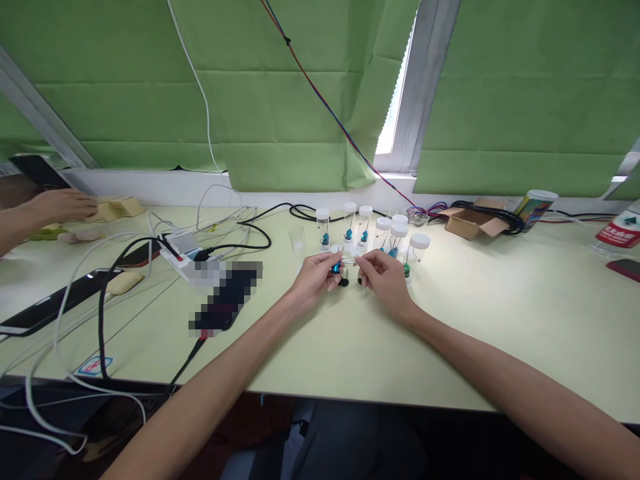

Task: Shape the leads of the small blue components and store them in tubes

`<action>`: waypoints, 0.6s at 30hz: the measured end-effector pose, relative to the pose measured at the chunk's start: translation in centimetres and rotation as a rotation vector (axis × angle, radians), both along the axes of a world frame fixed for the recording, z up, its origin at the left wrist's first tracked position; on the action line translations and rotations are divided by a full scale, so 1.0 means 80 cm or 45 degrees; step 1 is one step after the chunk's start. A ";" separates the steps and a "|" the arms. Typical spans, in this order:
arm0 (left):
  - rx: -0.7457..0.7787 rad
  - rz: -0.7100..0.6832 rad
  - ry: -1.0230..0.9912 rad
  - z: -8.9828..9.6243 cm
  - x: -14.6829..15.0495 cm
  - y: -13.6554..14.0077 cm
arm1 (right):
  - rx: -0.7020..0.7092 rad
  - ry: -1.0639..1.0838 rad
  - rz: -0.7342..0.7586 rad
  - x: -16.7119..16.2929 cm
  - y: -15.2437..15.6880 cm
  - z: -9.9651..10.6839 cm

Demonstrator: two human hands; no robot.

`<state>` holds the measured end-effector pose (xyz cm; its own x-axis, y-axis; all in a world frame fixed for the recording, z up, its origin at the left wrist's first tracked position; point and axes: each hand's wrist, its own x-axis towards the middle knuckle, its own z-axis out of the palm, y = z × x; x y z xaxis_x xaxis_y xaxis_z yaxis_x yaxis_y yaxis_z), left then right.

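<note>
My left hand (317, 277) pinches a small shiny blue piece (336, 267) with thin metallic wires on it. Just to the right, my right hand (383, 277) has thumb and forefinger closed at the far end of those thin wires (349, 261). Small black round tips (343, 283) show beneath the fingers; what they belong to is unclear. Behind both hands stand several clear vials with white caps (349, 223), with small blue pieces and wires inside. One vial (407, 257) at the right has a green piece in it. An uncapped clear vial (297, 240) stands to the left.
Left of my arm lie a phone (227, 300), a power strip (187, 257) and tangled cables. Another person's hand (65, 203) is at the far left. At the right back are an open cardboard box (465, 223), a can (537, 207) and a labelled bottle (620, 230).
</note>
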<state>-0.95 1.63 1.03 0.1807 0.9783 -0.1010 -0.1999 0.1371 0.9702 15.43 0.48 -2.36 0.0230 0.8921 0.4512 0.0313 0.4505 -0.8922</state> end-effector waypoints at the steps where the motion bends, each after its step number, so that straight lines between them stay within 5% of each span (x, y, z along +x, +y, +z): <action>1: 0.006 -0.004 0.007 0.000 0.000 0.000 | -0.005 -0.004 0.000 0.000 0.000 0.000; 18: 0.012 0.000 0.014 0.000 -0.001 0.000 | -0.016 0.061 0.066 -0.001 -0.001 0.003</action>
<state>-1.04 1.63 1.00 0.1797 0.9792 -0.0938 -0.1895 0.1280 0.9735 15.34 0.39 -2.12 -0.0025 0.8984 0.4391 -0.0344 0.4388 -0.8979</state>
